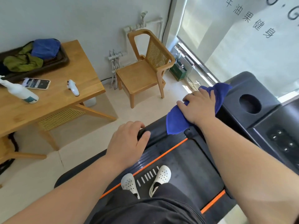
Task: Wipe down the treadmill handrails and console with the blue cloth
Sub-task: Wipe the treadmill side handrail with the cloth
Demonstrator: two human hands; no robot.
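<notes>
The blue cloth (176, 120) is draped over the left handrail (159, 129) of the black treadmill, near where the rail meets the console (252, 88). My right hand (199, 107) lies on the cloth with fingers wrapped over it and the rail. My left hand (127, 143) grips the near end of the same handrail, fingers curled round its black tip. The console has a round cup hole (250, 104) and a button panel (282, 143) at the right. The rail under the cloth is hidden.
My feet in white perforated shoes (145, 180) stand on the orange-edged belt (178, 167). To the left stands a wooden table (64, 94) with a spray bottle (21, 92), a phone (36, 83), a white controller (73, 87) and a tray of cloths (32, 55). A wooden chair (144, 68) stands by the wall.
</notes>
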